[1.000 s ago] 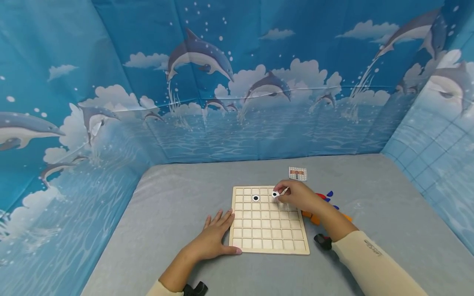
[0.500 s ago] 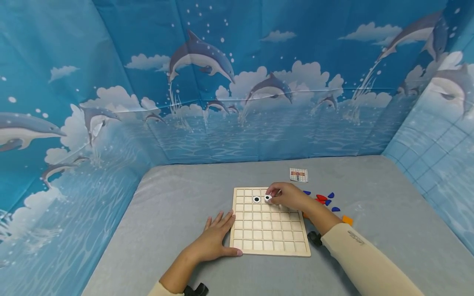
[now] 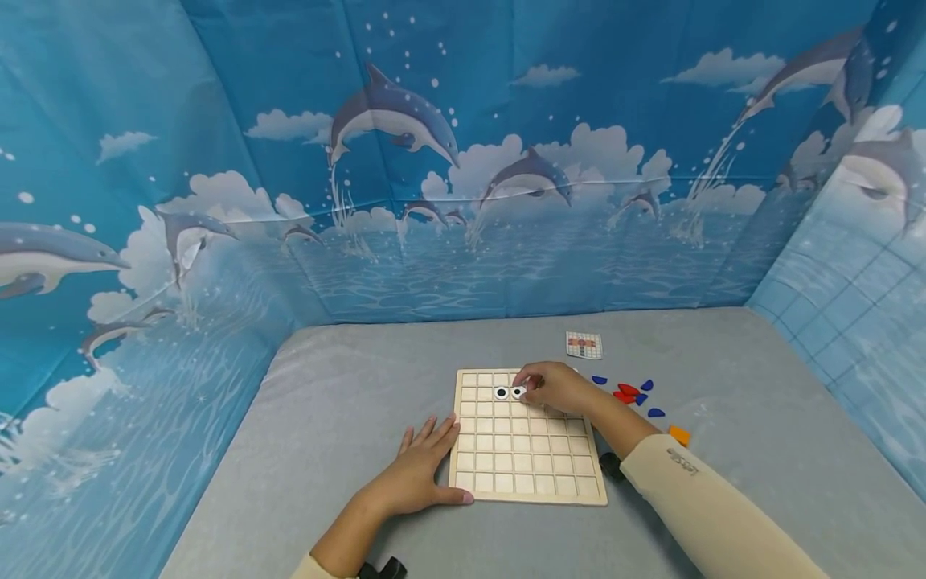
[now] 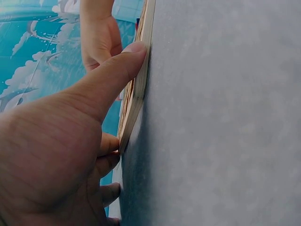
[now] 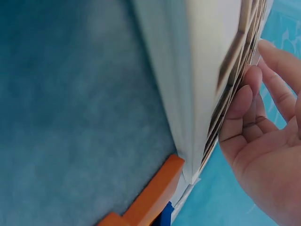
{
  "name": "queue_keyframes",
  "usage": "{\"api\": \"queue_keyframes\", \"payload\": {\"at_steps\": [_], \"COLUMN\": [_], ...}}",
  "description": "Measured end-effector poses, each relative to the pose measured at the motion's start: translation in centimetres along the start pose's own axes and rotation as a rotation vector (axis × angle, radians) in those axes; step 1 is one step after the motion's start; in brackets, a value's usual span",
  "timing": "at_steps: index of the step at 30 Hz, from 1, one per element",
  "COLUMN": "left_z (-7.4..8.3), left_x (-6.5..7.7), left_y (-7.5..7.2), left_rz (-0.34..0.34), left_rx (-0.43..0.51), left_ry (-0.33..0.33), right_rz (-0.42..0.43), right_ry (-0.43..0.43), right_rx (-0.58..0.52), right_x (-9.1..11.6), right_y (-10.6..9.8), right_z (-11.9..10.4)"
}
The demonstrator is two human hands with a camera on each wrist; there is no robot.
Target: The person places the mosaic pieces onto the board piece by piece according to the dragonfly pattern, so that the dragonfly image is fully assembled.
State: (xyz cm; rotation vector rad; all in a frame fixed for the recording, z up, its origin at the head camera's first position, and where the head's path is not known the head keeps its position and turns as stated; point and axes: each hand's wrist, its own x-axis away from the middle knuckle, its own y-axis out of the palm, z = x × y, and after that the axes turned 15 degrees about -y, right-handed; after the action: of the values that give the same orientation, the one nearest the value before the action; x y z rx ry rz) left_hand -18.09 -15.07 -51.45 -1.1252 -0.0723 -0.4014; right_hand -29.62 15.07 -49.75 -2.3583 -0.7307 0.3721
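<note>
A pale wooden grid board [image 3: 514, 450] lies on the grey cloth. At its left edge rests my left hand [image 3: 415, 470], fingers spread and thumb over the near corner. In the left wrist view the thumb [image 4: 127, 59] lies along the board's side. Two white tiles with black dots are side by side in the upper rows: the left tile [image 3: 501, 393] sits in a cell, and my right hand [image 3: 560, 390] pinches the right tile [image 3: 517, 392] at the board's surface. The right wrist view shows that hand [image 5: 268, 127] at the board's far side, its tile hidden.
Right of the board lie loose red pieces [image 3: 626, 392], several blue half-round pieces [image 3: 656, 412] and an orange piece [image 3: 679, 435]. A small printed pattern card [image 3: 583, 344] lies behind the board. A dolphin-print curtain [image 3: 434, 265] stands at the back and sides.
My right hand has carried the pinched dotted tile leftward and down, beside the other dotted tile. My left hand stays at the board's edge.
</note>
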Motion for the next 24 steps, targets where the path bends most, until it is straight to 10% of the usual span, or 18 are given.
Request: {"api": "queue_keyframes", "payload": {"at_steps": [24], "left_z": [0.1], "left_x": [-0.2], "left_y": [0.1], "left_rz": [-0.005], "left_rx": [-0.005], "left_ry": [-0.016], "right_rz": [0.012], "right_ry": [-0.021], "right_rx": [-0.066], "right_x": [0.9], "right_y": [-1.5], "right_z": [-0.3]}}
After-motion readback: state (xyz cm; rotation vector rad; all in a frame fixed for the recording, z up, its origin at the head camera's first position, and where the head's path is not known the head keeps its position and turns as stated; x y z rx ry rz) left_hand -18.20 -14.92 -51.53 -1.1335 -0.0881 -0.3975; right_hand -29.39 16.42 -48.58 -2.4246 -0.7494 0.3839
